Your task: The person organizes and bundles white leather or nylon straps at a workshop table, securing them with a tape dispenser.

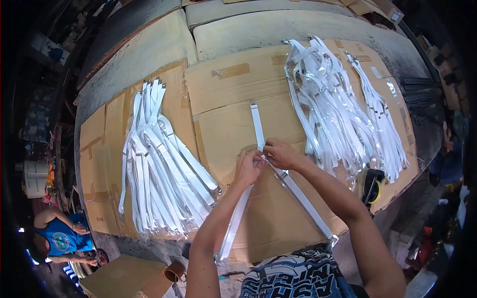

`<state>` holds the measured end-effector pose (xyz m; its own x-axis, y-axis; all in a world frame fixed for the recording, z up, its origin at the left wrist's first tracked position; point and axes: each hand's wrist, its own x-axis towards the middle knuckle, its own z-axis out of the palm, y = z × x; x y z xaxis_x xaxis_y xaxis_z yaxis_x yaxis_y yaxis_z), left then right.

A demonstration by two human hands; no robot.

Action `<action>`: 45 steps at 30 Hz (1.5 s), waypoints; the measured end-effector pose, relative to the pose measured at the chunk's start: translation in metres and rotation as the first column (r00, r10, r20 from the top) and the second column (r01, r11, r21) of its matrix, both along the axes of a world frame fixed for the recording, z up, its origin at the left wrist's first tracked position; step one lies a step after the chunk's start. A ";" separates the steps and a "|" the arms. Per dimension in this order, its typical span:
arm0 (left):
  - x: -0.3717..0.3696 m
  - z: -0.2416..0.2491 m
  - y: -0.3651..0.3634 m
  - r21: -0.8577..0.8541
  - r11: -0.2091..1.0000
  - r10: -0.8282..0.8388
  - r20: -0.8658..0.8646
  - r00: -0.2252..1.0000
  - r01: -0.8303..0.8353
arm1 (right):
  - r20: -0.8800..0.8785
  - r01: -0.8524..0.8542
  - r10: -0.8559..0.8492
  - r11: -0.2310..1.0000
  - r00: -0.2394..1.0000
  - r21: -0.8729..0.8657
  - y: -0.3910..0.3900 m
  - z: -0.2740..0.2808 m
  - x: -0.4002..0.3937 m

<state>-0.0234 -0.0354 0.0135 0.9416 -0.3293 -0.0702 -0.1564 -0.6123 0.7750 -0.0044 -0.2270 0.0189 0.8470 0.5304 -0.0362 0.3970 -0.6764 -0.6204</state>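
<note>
A pair of white suspenders [303, 198] lies in a Y shape on the cardboard, one strap running up and two spreading toward my body. Clear plastic covers the lower straps. At the junction, my left hand [248, 167] is closed with fingertips pinching the suspenders. Close beside it, my right hand [280, 154] is also closed on the same spot, its fingertips meeting the left ones. My fingers hide the exact point where the straps join. A metal clip [254, 106] shows at the top strap's end.
Plastic-wrapped suspenders [159, 164] lie piled at left. More suspenders [328, 99] fill the right, beside a narrower bundle [380, 119]. A black tape dispenser [371, 186] sits at the right edge. Cardboard sheets [233, 84] cover the table. Another person [62, 236] is at lower left.
</note>
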 end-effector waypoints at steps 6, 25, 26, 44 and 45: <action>0.016 0.013 0.007 0.094 0.978 -0.194 0.103 0.976 0.185 | -0.017 -0.007 0.006 0.998 1.000 -0.070 -0.001 0.003 0.000; 0.062 0.011 0.022 0.116 0.878 -0.478 0.156 0.864 0.465 | 0.101 -0.055 0.065 0.993 0.993 -0.104 -0.002 0.000 -0.002; 0.062 0.015 0.022 0.136 0.863 -0.503 0.156 0.850 0.486 | 0.083 -0.064 0.075 0.990 0.994 -0.127 -0.001 0.002 -0.001; 0.034 0.004 0.019 0.040 0.891 -0.452 0.155 0.878 0.452 | 0.173 -0.086 0.090 0.996 0.981 -0.032 0.000 -0.004 -0.023; 0.034 0.003 0.020 0.030 0.892 -0.450 0.157 0.879 0.451 | 0.159 -0.092 0.100 0.994 0.982 -0.055 0.001 -0.006 -0.023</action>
<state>0.0105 -0.0149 0.0164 0.6898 -0.7207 0.0689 -0.5332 -0.4412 0.7219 -0.0269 -0.2262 0.0125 0.7888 0.6107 0.0695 0.5538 -0.6572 -0.5112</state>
